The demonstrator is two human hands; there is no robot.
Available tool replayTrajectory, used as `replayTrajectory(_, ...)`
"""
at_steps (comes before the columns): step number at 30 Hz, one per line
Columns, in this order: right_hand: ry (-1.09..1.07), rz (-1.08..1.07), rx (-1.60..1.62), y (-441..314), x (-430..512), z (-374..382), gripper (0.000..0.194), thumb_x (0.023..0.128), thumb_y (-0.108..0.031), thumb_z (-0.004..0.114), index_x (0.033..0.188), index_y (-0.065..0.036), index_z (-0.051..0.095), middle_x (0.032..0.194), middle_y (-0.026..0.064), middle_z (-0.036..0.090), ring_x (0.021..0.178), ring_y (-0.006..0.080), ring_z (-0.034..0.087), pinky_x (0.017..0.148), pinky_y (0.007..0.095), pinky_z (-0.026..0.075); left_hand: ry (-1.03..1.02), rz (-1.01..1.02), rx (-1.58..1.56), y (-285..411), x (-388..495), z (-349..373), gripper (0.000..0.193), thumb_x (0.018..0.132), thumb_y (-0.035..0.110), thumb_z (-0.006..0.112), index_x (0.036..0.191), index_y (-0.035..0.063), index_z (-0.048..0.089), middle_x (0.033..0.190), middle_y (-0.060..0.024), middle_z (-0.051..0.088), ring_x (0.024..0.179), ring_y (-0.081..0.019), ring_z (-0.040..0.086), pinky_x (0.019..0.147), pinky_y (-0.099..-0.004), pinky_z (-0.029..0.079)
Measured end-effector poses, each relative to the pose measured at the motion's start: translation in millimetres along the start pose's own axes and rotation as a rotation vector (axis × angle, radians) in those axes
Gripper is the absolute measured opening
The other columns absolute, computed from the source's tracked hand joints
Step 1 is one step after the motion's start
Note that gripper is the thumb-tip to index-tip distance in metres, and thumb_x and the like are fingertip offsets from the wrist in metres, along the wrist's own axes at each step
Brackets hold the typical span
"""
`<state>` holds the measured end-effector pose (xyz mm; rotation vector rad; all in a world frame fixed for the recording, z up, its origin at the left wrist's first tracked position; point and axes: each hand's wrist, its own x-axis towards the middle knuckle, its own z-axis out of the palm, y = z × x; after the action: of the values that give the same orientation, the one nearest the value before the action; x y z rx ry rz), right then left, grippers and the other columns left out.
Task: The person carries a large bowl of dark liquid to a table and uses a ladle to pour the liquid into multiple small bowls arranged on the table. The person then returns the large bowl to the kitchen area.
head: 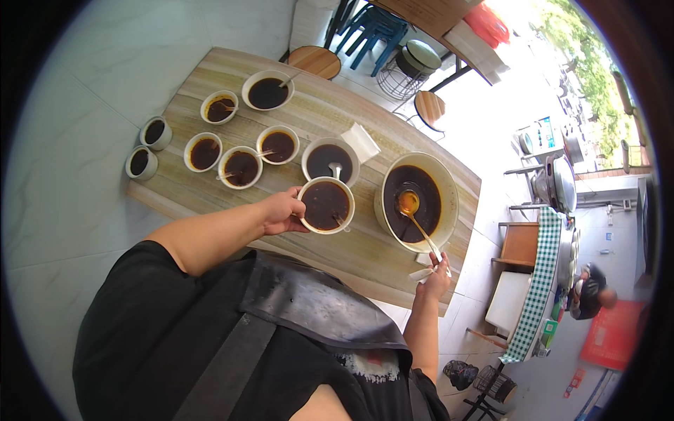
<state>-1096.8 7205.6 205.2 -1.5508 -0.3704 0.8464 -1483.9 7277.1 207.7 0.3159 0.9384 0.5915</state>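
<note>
My left hand [284,213] grips the side of a white bowl [353,207] of dark reddish-brown sauce, with a clear spoon in it. My right hand [436,278] holds a ladle [417,225] by its handle, along with some white tissue or cloth. Inside a large cream pot [449,202] of dark liquid, the ladle's scoop carries orange-brown liquid. The pot stands on a wood-grain table [316,113], to the right of the held bowl. Just behind that bowl is another white bowl [304,162] with dark liquid and a white spoon.
Several white bowls of dark sauce [240,167] stand at the table's left, with two small cups [150,167] at its edge. Folded white paper [362,142] lies near the pot. Stools [315,62] stand beyond the table. A person [588,292] is by a checkered-cloth counter [534,289] at right.
</note>
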Motion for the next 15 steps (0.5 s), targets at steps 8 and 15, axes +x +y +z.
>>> replayTrajectory(8,-0.384,0.466,0.061,24.9,-74.6,51.1,0.016,0.084,-0.019,0.051,0.092,-0.005,0.052,0.082,0.0058,0.054,0.073,0.0161,0.051,0.065,0.0285,0.042,0.055,0.086,-0.068,42.0,-59.9,-45.2,0.056,0.066,-0.008,0.044,0.118,0.0125,0.038,0.105,-0.0095,0.048,0.086,-0.0257,0.058,0.074,-0.0431,0.053)
replayTrajectory(15,-0.884,-0.641,-0.424,-1.7,-117.2,254.6,0.012,0.075,0.0,0.059,0.086,-0.003,0.059,0.088,0.0046,0.057,0.066,0.0105,0.048,0.057,0.0204,0.038,0.047,0.056,-0.011,66.7,-95.6,-82.9,0.06,0.068,-0.007,0.045,0.124,0.014,0.035,0.11,-0.0072,0.05,0.093,-0.0228,0.058,0.075,-0.0406,0.053)
